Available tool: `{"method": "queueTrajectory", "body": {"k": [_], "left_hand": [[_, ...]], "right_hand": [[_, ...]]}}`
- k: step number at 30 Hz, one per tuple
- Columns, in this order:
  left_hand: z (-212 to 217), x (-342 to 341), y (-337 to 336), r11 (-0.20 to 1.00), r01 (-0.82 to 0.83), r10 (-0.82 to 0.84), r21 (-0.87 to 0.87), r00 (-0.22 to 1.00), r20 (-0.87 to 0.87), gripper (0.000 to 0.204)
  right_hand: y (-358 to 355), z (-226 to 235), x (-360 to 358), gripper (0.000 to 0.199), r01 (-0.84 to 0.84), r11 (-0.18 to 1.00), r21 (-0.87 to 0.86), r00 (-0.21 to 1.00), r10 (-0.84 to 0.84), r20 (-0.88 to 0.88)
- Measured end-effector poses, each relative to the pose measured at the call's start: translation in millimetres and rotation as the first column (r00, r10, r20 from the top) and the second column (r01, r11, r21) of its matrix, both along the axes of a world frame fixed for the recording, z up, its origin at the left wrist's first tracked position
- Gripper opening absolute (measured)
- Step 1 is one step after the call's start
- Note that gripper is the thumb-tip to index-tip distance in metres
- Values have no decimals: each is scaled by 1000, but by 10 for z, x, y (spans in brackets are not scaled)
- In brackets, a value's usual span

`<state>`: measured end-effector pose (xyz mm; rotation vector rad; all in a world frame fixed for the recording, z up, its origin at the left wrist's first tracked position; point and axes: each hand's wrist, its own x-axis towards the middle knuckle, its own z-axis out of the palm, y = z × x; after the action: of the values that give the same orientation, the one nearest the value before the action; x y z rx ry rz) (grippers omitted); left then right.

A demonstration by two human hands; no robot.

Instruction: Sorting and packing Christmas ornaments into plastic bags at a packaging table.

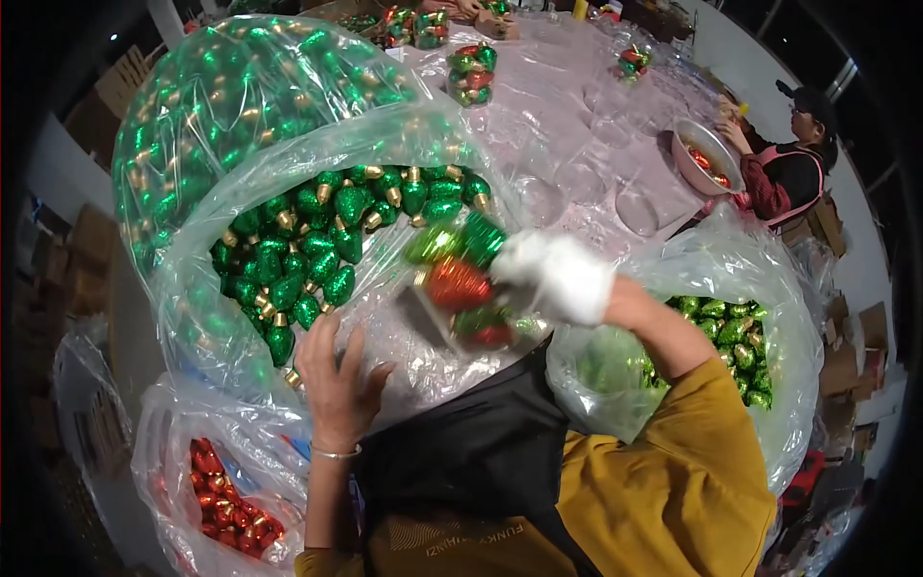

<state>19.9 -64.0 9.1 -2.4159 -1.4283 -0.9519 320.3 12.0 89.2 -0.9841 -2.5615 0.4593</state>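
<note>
My bare left hand (pixel 336 380), a bracelet at its wrist, has its fingers apart and holds nothing. It is beside green glitter bulb ornaments (pixel 288 264) with gold caps, which lie in the mouth of a big clear plastic bag (pixel 183 288). My right hand (pixel 562 274), in a white glove and blurred by motion, is closed at the side of a clear plastic container (pixel 452 332). Red, dark green and lime bulb ornaments (pixel 457 284) fill that container, which looks tilted and is blurred too. The gloved fingertips are smeared.
Lime ornaments (pixel 735 346) sit in an open bag (pixel 798 337) at right, red ones (pixel 226 505) in a bag (pixel 159 452) at lower left. Clear containers (pixel 635 207) and a filled one (pixel 471 75) stand on the table (pixel 548 72). A co-worker (pixel 793 163) sits by a basin (pixel 687 178).
</note>
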Motion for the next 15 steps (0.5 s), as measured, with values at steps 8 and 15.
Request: {"method": "queueTrajectory", "body": {"k": [8,15], "left_hand": [[-103,-401,-116,989,-63,73,-136,995,68,29],[-158,-778,-565,930,-328,341,-169,938,56,23]], "right_hand": [[1795,530,745,16,520,752,405,840,-535,-84],[3758,-462,965,28,637,704,313,680,-705,202]]}}
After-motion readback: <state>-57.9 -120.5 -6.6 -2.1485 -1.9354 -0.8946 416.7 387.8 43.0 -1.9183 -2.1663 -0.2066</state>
